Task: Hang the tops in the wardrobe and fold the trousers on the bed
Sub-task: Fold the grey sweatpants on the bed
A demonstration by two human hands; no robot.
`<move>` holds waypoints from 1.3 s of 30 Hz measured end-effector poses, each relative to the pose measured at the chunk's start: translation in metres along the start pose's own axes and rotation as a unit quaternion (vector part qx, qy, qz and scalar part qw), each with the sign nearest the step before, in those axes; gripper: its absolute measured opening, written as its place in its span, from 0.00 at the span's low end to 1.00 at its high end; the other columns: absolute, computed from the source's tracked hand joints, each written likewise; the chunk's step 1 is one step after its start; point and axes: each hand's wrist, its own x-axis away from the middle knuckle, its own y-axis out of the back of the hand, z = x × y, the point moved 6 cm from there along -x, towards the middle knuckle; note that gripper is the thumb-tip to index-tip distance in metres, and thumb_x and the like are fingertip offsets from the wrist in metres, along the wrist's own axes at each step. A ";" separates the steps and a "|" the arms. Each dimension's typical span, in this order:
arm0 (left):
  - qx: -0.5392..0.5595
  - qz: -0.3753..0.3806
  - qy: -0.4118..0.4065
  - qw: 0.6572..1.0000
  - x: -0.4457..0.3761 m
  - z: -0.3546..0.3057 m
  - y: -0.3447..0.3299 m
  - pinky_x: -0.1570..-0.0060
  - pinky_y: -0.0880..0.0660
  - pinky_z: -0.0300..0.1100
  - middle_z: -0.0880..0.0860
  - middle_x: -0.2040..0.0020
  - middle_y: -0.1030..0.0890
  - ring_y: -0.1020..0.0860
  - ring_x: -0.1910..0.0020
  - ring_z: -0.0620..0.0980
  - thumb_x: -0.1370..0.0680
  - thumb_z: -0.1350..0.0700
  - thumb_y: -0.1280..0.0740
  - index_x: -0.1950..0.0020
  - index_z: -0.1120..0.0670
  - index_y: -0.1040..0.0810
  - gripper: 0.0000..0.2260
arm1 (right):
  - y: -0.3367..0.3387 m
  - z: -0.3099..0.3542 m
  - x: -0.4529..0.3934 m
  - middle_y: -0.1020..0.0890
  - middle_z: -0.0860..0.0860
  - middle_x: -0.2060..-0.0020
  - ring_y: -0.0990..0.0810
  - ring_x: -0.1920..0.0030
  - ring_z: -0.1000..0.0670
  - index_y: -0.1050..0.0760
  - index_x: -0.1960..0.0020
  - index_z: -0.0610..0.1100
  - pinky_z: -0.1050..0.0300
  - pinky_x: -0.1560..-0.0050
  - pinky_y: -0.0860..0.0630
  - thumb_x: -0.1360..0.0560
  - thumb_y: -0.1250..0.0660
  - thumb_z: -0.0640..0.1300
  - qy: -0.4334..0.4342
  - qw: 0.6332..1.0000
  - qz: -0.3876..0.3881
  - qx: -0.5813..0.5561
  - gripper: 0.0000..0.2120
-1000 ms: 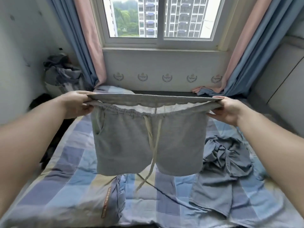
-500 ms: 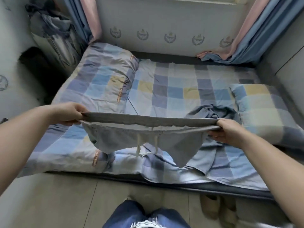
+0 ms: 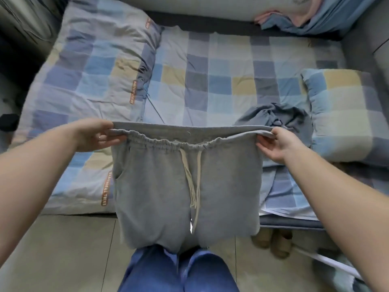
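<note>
At the two ends of the elastic waistband, the fingers do the holding. The left hand (image 3: 95, 134) pinches the left end of the band, thumb on top and fingers curled beneath the fabric. The right hand (image 3: 277, 144) pinches the right end the same way, its fingers curled under the folded edge. Between them the waistband is pulled nearly straight, gathered in small ruffles along its near side.

From that band the grey shorts (image 3: 185, 186) hang down in the air, front facing the camera, both legs side by side with a narrow gap between them at the bottom. A pale drawstring (image 3: 192, 182) drops from the middle of the band and trails down the centre seam. A pocket slit shows on the left edge. The hems hang over the floor, just above the person's knees in blue jeans (image 3: 179, 270), at the near edge of the bed (image 3: 221, 81).

Beyond the shorts, the bed carries a checked sheet in blue, grey and pale yellow. A folded checked quilt (image 3: 94, 70) lies on the left part, a matching pillow (image 3: 345, 110) on the right. A crumpled blue-grey garment (image 3: 280, 116) sits on the sheet just beyond the right hand, beside the pillow. Curtain ends (image 3: 311, 15) in pink and blue pile at the far right corner. Slippers (image 3: 271, 241) rest on the floor under the bed's near edge, to the right.
</note>
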 end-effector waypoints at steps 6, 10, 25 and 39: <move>0.180 -0.035 0.031 0.983 -0.173 0.028 -0.033 0.66 0.19 0.41 0.55 0.57 0.20 0.16 0.67 0.49 0.21 0.63 0.46 0.52 0.59 0.28 0.08 | -0.045 -0.057 -0.145 0.23 0.47 0.60 0.22 0.58 0.50 0.31 0.56 0.43 0.49 0.38 0.30 0.22 0.47 0.39 -0.034 0.991 -0.083 -0.097 0.07; 0.158 -0.064 0.017 0.985 -0.273 0.040 -0.053 0.49 0.25 0.42 0.56 0.57 0.23 0.21 0.57 0.50 0.21 0.65 0.48 0.55 0.58 0.31 0.08 | -0.067 -0.093 -0.234 0.22 0.47 0.59 0.21 0.59 0.50 0.29 0.47 0.43 0.48 0.38 0.30 0.22 0.44 0.39 -0.035 0.988 -0.097 -0.111 0.07; -0.343 -0.095 -0.184 0.916 -0.426 0.117 -0.027 0.29 0.38 0.50 0.61 0.29 0.32 0.33 0.29 0.56 0.29 0.55 0.33 0.24 0.56 0.38 0.34 | -0.203 -0.222 -0.351 0.25 0.47 0.38 0.23 0.44 0.51 0.29 0.53 0.49 0.51 0.40 0.29 0.20 0.43 0.45 -0.042 0.994 0.051 -0.092 0.05; -0.498 -0.038 -0.231 0.835 -0.383 0.209 0.011 0.46 0.27 0.46 0.50 0.32 0.34 0.26 0.39 0.53 0.25 0.59 0.37 0.28 0.45 0.33 0.25 | -0.409 -0.337 -0.285 0.34 0.44 0.32 0.26 0.40 0.47 0.32 0.29 0.54 0.57 0.37 0.32 0.26 0.38 0.46 0.119 0.839 0.243 0.472 0.25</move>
